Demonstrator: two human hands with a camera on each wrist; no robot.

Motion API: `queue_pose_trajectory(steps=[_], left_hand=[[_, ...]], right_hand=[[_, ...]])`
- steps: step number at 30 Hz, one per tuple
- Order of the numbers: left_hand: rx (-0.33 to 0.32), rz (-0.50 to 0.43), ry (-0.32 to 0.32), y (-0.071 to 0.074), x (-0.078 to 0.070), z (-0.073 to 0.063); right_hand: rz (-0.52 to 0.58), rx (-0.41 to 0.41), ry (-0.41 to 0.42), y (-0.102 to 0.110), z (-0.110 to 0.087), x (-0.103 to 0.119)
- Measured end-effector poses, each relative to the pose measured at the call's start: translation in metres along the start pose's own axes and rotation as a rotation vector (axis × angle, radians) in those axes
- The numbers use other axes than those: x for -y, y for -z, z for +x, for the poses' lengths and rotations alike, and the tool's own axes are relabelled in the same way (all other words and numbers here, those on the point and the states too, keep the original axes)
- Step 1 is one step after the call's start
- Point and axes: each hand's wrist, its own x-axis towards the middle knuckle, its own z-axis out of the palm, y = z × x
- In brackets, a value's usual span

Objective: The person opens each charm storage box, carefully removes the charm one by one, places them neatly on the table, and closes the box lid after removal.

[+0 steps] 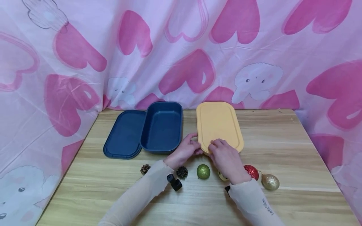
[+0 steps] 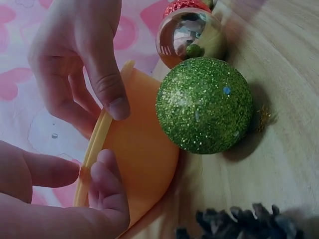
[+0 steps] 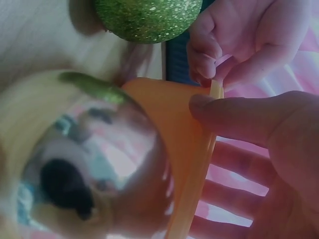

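Note:
A yellow lid (image 1: 218,121) covers an orange-yellow plastic box (image 2: 144,137) at the table's middle right. At the lid's near-left corner, my left hand (image 1: 185,151) pinches the rim between thumb and fingers. My right hand (image 1: 227,160) grips the near edge; in the right wrist view its thumb (image 3: 239,115) presses beneath the rim while the fingers reach over the top. Just in front lie a green glitter ball (image 1: 203,171) and a shiny gold ball (image 2: 192,37), the latter mostly behind my right hand in the head view.
Left of the yellow box stands an uncovered dark blue box (image 1: 162,128), its blue lid (image 1: 125,133) lying beside it. Two pine cones (image 1: 145,169) flank my left forearm. A red ornament (image 1: 251,172) and a gold glitter ornament (image 1: 270,182) lie at the right. Pink curtains (image 1: 181,62) border the table.

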Motion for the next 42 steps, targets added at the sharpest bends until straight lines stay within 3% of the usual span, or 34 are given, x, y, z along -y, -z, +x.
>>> queue_pose_trajectory(steps=[3,7,12,16,22,28,32,36,42], left_hand=[[0.005,0.040,-0.004,0.002,-0.001,-0.004],[0.036,0.161,-0.031,0.008,-0.007,-0.012],[0.102,0.316,-0.116,0.023,-0.016,-0.029],[0.086,0.400,-0.191,0.039,-0.024,-0.046],[-0.015,0.501,-0.287,0.068,-0.039,-0.072],[-0.198,0.580,-0.323,0.115,-0.052,-0.099],[-0.327,0.679,-0.299,0.152,-0.050,-0.109],[-0.414,0.768,-0.227,0.187,-0.040,-0.115],[-0.523,0.819,-0.111,0.235,-0.018,-0.124]], right_hand=[[-0.013,0.005,-0.002,0.000,0.001,0.000],[-0.033,0.033,-0.018,0.002,0.003,0.002],[-0.035,0.088,-0.060,0.004,0.008,0.006],[-0.017,0.123,-0.088,0.006,0.012,0.009],[0.063,0.146,-0.147,0.008,0.017,0.010],[0.181,0.115,-0.146,0.007,0.024,0.017],[0.335,0.135,-0.135,0.008,0.034,0.027],[0.495,0.185,-0.172,0.011,0.047,0.038],[0.555,0.205,-0.186,0.011,0.064,0.052]])
